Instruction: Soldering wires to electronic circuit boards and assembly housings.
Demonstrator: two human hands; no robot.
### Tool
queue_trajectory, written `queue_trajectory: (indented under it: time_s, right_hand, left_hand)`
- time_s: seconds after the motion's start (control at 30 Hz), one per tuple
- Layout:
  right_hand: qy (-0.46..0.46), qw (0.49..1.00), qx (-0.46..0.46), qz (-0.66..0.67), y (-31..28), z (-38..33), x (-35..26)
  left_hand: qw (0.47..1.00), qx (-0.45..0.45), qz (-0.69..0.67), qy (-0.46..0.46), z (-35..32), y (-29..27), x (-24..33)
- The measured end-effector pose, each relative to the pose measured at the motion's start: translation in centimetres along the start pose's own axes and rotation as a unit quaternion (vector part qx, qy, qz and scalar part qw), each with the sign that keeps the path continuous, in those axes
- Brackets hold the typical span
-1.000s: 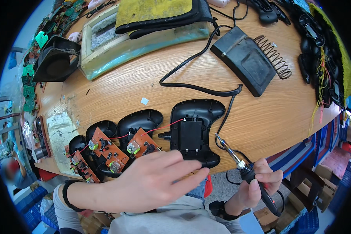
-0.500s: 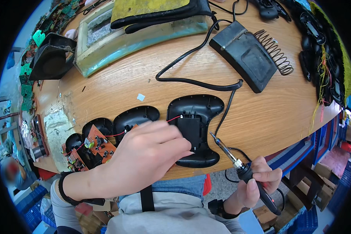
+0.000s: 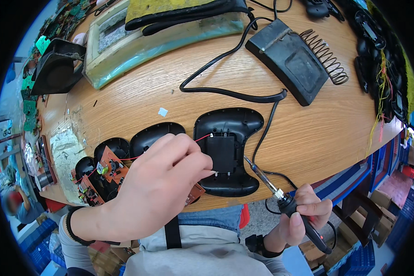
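Note:
My right hand (image 3: 303, 216) grips a soldering iron (image 3: 287, 204) by its dark handle, the metal tip pointing up and left, beside a black game controller shell (image 3: 230, 122) and apart from it. My left hand (image 3: 163, 184) is closed in a pinch at the lower metal contacts of the shell's battery box (image 3: 221, 154). What the fingertips hold is too small to make out. A red wire (image 3: 202, 138) runs from the box's upper contact to behind my left hand. Under that hand an orange-brown circuit board (image 3: 195, 194) shows in part.
More black shells (image 3: 158, 138) with circuit boards (image 3: 112, 165) line the table to the left. Behind them stands a wooden-framed box (image 3: 165, 50) with a yellow-black cloth (image 3: 184, 14). A soldering iron stand (image 3: 290, 60) with a coil and a black cable (image 3: 234, 95) lie beyond the shell.
My left hand has shifted slightly left and turned, with its fingertips now pinched at the lower contacts. The circuit board beneath it has come into sight. The soldering iron has barely moved.

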State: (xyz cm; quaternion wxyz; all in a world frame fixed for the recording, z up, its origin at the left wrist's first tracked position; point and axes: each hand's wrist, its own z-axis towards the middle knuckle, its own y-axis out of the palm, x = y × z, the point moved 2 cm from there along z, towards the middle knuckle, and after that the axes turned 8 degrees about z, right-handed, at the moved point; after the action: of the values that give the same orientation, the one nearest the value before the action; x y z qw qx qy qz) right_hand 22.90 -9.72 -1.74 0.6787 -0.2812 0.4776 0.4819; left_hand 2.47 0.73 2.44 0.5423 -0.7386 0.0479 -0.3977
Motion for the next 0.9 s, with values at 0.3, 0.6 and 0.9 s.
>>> queue_trajectory:
  time_s: [0.3, 0.6, 0.9]
  right_hand:
    - [-0.007, 1.000, -0.019, 0.001, -0.2, -0.1, 0.0]
    - [0.008, 0.999, -0.040, 0.007, -0.2, -0.3, 0.0]
    - [-0.004, 0.998, -0.063, -0.007, -0.2, -0.4, -0.1]
  left_hand:
    - [0.999, -0.018, -0.015, 0.033, -0.4, 0.5, 0.2]
    - [0.997, 0.013, 0.017, 0.070, 0.2, 1.7, 0.2]
    - [0.996, 0.009, 0.029, 0.079, 0.1, 1.8, 0.2]
